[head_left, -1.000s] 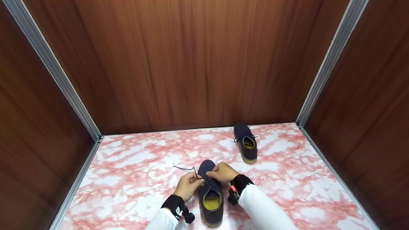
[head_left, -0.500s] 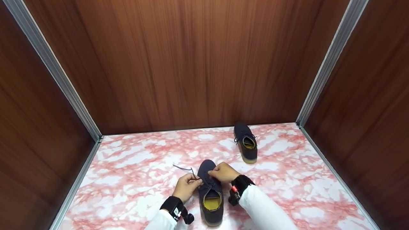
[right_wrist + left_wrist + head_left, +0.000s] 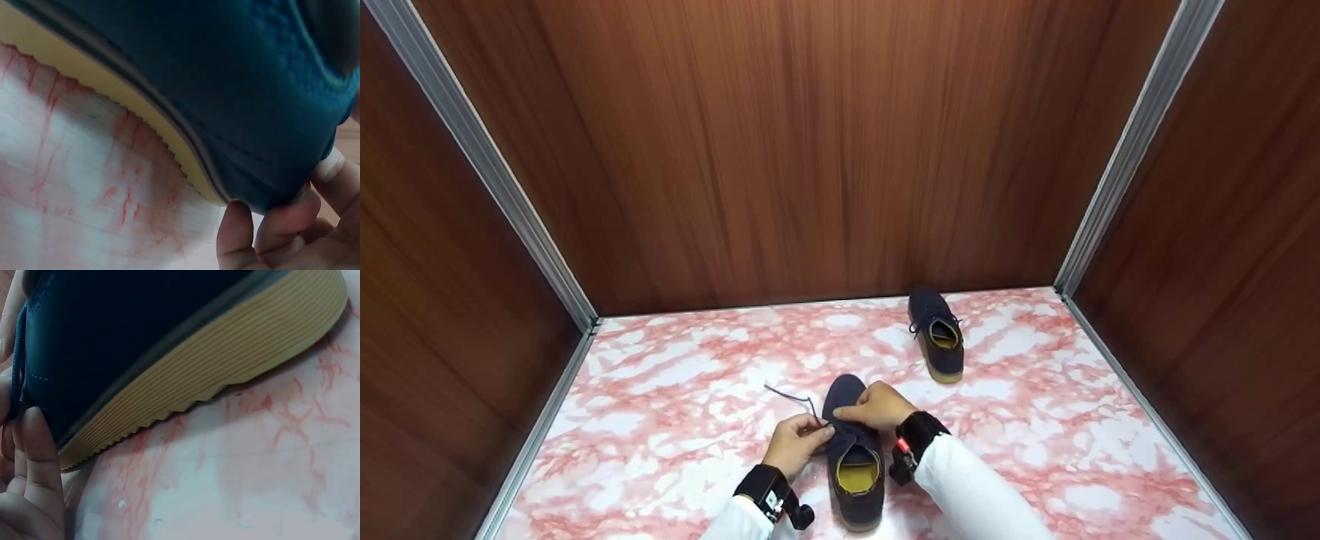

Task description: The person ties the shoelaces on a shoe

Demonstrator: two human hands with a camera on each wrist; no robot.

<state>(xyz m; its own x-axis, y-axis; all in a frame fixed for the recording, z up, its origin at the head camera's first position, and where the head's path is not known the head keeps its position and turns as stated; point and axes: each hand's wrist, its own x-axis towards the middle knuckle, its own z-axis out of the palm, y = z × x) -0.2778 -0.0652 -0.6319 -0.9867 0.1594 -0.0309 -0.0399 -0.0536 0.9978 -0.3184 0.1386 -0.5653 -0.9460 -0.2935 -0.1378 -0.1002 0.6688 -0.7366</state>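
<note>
A dark blue lace-up shoe (image 3: 861, 506) with a yellow insole sits toe-away at the front middle. On its left side my left hand (image 3: 793, 448) pinches a shoelace (image 3: 18, 343) between thumb and fingertips, close to the eyelets. The lace's loose end trails to the left above the hand. My right hand (image 3: 883, 407) holds the shoe from the right, its thumb reaching across the top by the lacing. In the right wrist view, curled fingertips (image 3: 236, 225) press near the shoe's side; the thumb's contact with the lace is partly hidden.
A matching shoe (image 3: 941, 341), its lace tied in a bow, stands behind to the right near the back wall (image 3: 810, 187). Brown wood-look panels with metal corner strips (image 3: 1136, 142) enclose the red-and-white marbled surface (image 3: 660, 420) on three sides.
My right thumb has moved left across the shoe's top, toward the left fingertips. The left hand has shifted slightly left and down, still pinching the shoelace. Both shoes stay in place.
</note>
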